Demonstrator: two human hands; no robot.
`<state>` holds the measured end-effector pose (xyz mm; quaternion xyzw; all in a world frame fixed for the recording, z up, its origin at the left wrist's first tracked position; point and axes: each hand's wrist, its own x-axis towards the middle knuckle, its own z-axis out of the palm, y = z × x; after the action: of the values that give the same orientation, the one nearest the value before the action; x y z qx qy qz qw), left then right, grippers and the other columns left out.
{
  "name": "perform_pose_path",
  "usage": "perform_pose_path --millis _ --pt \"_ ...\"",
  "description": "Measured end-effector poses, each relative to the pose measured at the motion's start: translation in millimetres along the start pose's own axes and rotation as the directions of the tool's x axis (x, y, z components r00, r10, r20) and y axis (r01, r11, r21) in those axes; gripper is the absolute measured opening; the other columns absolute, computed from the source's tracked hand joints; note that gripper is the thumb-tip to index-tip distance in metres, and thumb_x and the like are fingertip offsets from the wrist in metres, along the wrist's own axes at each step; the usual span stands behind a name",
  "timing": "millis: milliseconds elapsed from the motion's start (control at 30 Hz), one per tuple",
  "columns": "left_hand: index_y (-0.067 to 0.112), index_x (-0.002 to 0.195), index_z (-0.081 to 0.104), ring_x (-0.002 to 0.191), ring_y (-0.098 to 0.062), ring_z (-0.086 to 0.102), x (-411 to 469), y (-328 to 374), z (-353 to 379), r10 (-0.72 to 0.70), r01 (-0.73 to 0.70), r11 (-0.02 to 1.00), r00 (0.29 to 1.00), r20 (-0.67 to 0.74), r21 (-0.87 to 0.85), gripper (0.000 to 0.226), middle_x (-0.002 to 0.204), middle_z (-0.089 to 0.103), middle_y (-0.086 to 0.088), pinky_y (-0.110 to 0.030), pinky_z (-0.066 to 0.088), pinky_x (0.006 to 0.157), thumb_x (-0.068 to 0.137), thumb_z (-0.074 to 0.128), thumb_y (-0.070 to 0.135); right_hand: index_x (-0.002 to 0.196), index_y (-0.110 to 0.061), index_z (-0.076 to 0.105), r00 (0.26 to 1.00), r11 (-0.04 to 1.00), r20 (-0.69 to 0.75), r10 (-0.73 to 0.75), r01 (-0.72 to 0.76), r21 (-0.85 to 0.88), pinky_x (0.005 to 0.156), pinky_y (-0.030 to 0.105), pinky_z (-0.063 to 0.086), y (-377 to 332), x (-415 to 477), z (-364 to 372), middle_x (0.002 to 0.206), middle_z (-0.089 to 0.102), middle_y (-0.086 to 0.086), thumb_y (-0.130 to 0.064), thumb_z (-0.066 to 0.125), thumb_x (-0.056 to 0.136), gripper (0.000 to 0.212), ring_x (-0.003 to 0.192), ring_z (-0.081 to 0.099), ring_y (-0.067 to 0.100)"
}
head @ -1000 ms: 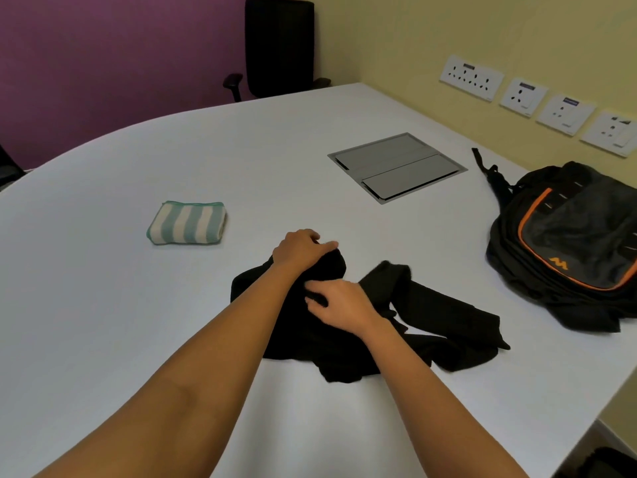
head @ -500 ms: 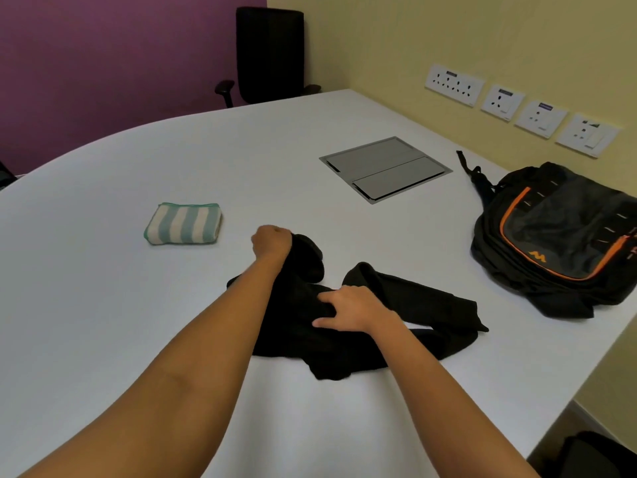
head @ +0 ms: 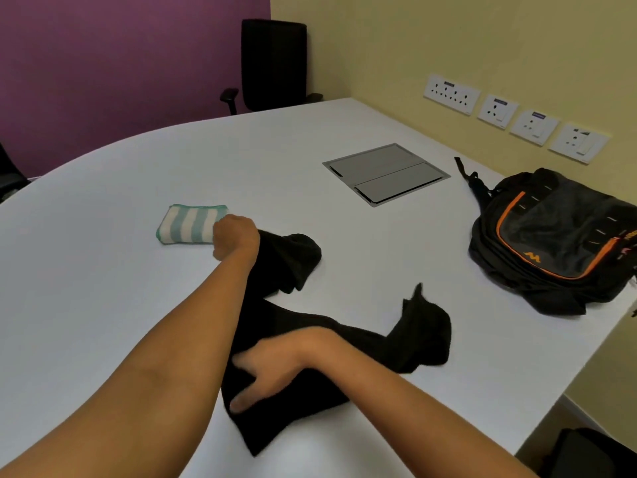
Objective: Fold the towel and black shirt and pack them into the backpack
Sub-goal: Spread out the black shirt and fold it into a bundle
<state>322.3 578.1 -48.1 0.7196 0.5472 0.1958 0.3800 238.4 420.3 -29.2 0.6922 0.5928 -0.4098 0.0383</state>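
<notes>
The black shirt [head: 344,336] lies crumpled and stretched across the white table [head: 103,270] in front of me. My left hand [head: 235,240] is a closed fist gripping the shirt's far end, lifted just right of the towel. My right hand [head: 265,369] lies low on the shirt's near part, fingers spread and curled into the cloth. The folded green-and-white striped towel [head: 188,224] rests flat on the table, partly behind my left fist. The black and orange backpack [head: 555,236] lies at the right, near the table's edge.
A grey metal cable hatch [head: 386,172] is set into the table behind the shirt. A black office chair [head: 274,63] stands at the far end. Wall sockets [head: 513,120] line the yellow wall at the right. The table edge runs close on the right.
My left hand has pulled the shirt's end up and to the left, toward the towel. My right hand slid nearer to me along the cloth, and the shirt is drawn out longer.
</notes>
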Motion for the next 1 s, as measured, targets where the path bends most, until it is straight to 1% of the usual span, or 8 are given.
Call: perform_pose_path --millis 100,200,300,367,500,667,900,1000 --pt "0.0 0.123 0.054 0.116 -0.034 0.053 3 -29 -14 -0.063 0.068 0.99 0.997 -0.042 0.121 0.036 0.127 0.055 -0.017 -0.041 0.041 0.094 0.099 0.035 0.017 0.133 -0.001 0.041 0.984 0.972 0.175 -0.007 -0.034 0.232 0.075 0.028 0.051 9 8 20 0.119 0.054 0.016 -0.032 0.052 0.096 0.049 0.075 0.054 0.012" --pt "0.0 0.129 0.048 0.121 -0.035 0.048 7 -52 -21 -0.083 0.089 0.978 0.996 -0.038 0.191 0.036 0.133 0.048 -0.018 -0.044 0.04 0.099 0.098 0.039 0.018 0.129 -0.006 0.053 0.99 0.879 -0.07 0.126 -0.079 0.47 0.079 0.029 0.05 53 12 24 0.123 0.061 0.015 -0.023 0.054 0.095 0.037 0.093 0.062 0.02" --pt "0.001 0.129 0.047 0.123 -0.035 0.045 6 -63 -20 -0.022 0.022 0.964 1.0 -0.001 0.263 0.036 0.135 0.044 -0.018 -0.044 0.039 0.101 0.098 0.041 0.017 0.124 -0.013 0.055 0.768 0.81 -0.447 0.458 -0.155 0.565 0.088 0.025 0.044 105 11 31 0.121 0.061 0.01 -0.028 0.059 0.091 0.037 0.105 0.058 0.02" --pt "0.004 0.128 0.05 0.122 -0.034 0.046 2 -68 -14 0.067 -0.079 0.958 0.996 0.053 0.277 0.034 0.133 0.045 -0.017 -0.043 0.039 0.1 0.097 0.042 0.015 0.134 -0.016 0.047 0.675 0.792 -0.475 0.565 -0.281 0.542 0.101 0.031 0.039 131 11 41 0.131 0.052 0.008 -0.036 0.061 0.089 0.052 0.119 0.05 0.023" --pt "0.011 0.136 0.044 0.126 -0.031 0.044 -1 -77 -4 0.18 -0.22 0.936 0.97 0.164 0.275 0.043 0.139 0.043 -0.013 -0.041 0.04 0.1 0.094 0.05 0.011 0.139 -0.015 0.042 0.779 0.783 -0.304 0.548 -0.35 0.513 0.107 0.039 0.037 145 20 61 0.138 0.046 0.009 -0.05 0.063 0.084 0.069 0.126 0.045 0.025" --pt "0.006 0.124 0.058 0.111 -0.032 0.058 6 -81 -1 0.149 -0.22 0.913 0.964 0.22 0.343 0.03 0.125 0.059 -0.016 -0.037 0.048 0.091 0.096 0.048 0.012 0.121 -0.014 0.06 0.765 0.807 -0.379 0.52 -0.295 0.511 0.096 0.032 0.044 143 28 72 0.122 0.061 0.006 -0.039 0.058 0.091 0.039 0.11 0.056 0.023" --pt "-0.006 0.117 0.055 0.109 -0.036 0.058 21 -40 -21 0.019 -0.03 0.998 0.983 0.183 0.059 0.028 0.121 0.058 -0.021 -0.037 0.048 0.084 0.097 0.044 0.009 0.109 -0.026 0.067 0.514 0.768 -0.573 0.639 -0.383 0.513 0.088 0.033 0.045 153 10 41 0.116 0.066 -0.002 -0.036 0.051 0.095 0.024 0.104 0.06 0.019" --pt "-0.005 0.121 0.052 0.109 -0.036 0.058 24 -15 -24 -0.066 0.112 0.981 0.959 0.276 -0.156 0.029 0.121 0.057 -0.021 -0.038 0.053 0.085 0.094 0.048 0.003 0.103 -0.023 0.067 0.379 0.732 -0.636 0.673 -0.217 0.646 0.085 0.028 0.047 148 8 26 0.111 0.066 -0.004 -0.039 0.055 0.093 0.023 0.098 0.06 0.015"
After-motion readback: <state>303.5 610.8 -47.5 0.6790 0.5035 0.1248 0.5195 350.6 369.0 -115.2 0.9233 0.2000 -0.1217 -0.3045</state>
